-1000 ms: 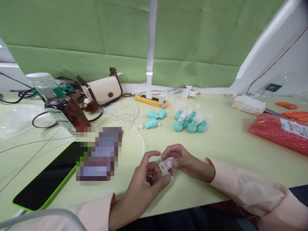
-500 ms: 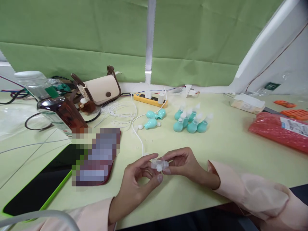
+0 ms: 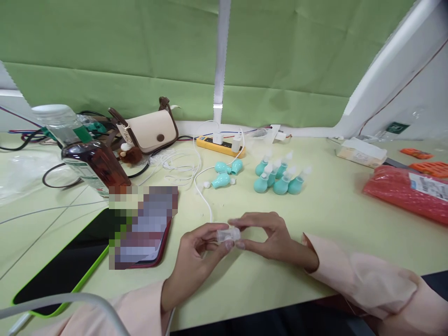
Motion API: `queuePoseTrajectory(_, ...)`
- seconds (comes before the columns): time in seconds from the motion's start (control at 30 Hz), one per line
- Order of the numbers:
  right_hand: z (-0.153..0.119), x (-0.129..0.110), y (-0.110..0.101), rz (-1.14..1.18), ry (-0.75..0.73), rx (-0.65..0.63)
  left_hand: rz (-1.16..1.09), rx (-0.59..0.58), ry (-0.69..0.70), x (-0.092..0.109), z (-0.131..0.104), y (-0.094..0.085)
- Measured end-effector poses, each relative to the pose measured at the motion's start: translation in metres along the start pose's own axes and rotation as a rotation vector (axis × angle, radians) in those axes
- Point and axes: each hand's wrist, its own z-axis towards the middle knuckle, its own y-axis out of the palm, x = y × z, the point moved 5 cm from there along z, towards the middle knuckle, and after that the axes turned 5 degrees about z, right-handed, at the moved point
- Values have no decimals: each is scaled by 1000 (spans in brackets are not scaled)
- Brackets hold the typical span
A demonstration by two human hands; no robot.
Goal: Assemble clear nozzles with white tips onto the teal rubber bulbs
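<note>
Between my two hands is a small clear plastic nozzle piece (image 3: 227,234), lying sideways just above the table. My left hand (image 3: 198,254) pinches it, fingers behind and thumb pressed along its front lower edge. At the nozzle piece's right end, the index finger and thumb of my right hand (image 3: 268,233) curve round it, above and below. Beyond my hands stands a cluster of several turquoise rubber bulbs (image 3: 281,184) fitted with clear tips. Left of them, loose turquoise bulbs (image 3: 221,180) lie on their sides, with small whitish parts (image 3: 206,185) beside them.
Two phones lie at left, one green-edged (image 3: 66,261), one red-edged (image 3: 149,228). Behind them are an amber bottle (image 3: 94,163), a cream handbag (image 3: 154,133) and white cables (image 3: 178,163). A yellow power strip (image 3: 220,147) sits at the back. On the right lies a red package (image 3: 402,191).
My left thumb has closed onto the nozzle piece, which has shifted slightly left. My right fingers have loosened and spread a little at its right end. The view has moved slightly.
</note>
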Motion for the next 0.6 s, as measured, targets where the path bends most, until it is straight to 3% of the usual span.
queuePoseTrajectory(0.13, 31, 3, -15, -536, -221, -19, 16, 16, -30, -4, 3, -3)
queuePoseTrajectory(0.3, 76, 41, -4, -1134, -84, -249, 106, 13, -39, -3, 3, -1)
queuePoseTrajectory(0.47, 92, 61, 18, -1213, -66, -341, 141, 35, -70, -4, 3, -1)
queuePoseTrajectory(0.6, 96, 70, 18, -1158, -45, -355, 171, 92, -87, -7, 6, -6)
